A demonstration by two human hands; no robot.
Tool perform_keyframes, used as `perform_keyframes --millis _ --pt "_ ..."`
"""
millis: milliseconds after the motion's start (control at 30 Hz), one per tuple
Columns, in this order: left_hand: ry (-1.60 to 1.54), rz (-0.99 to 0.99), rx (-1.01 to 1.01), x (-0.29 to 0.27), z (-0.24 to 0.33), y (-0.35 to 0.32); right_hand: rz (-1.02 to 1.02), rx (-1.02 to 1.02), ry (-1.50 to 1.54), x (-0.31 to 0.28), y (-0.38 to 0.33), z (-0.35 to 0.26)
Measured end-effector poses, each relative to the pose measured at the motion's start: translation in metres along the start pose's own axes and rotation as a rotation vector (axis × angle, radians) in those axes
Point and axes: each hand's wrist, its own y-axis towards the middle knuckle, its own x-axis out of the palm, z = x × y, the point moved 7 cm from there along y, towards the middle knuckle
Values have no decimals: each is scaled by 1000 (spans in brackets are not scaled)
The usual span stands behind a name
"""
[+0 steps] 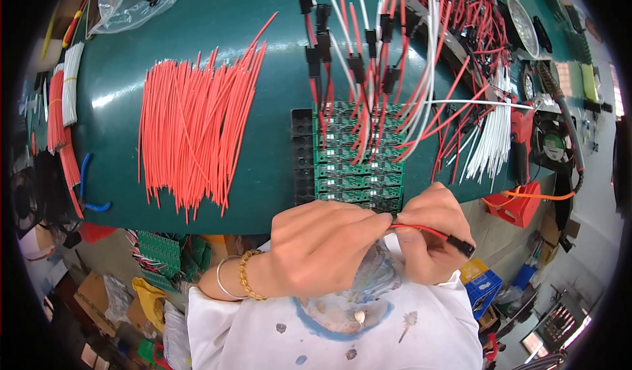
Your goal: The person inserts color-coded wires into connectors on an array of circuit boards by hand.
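Nearest the body, a black plug (461,245) lies across the right hand (431,235), ending a red-and-black two-wire lead (424,228) whose long axis runs crosswise, left to right and slightly bodyward. The right hand is curled closed around the lead, and the left hand (322,245) appears to pinch its other end, though the exact contact is hidden. Just beyond both hands, a green circuit-board panel (388,180) stretches away lengthwise, the left hand covering more of its near edge.
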Motion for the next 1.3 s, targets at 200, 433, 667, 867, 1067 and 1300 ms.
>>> perform_keyframes --millis 200,433,667,867,1067,1300 --pt "-413 -240 -389 -11 -14 -8 -176 51 197 19 9 -2" --pt "-4 -12 -96 -29 -10 -4 -174 -69 -41 43 12 -11" --pt "163 -64 46 -35 -9 -8 -105 -481 -283 43 3 -20" --pt "323 -83 150 -38 -13 -9 -98 -479 -377 43 9 -16" --pt "354 -100 131 -38 -19 -10 -89 -459 -399 47 15 -8" --pt "355 -91 94 -37 -21 -11 -105 -439 -395 47 16 -4"
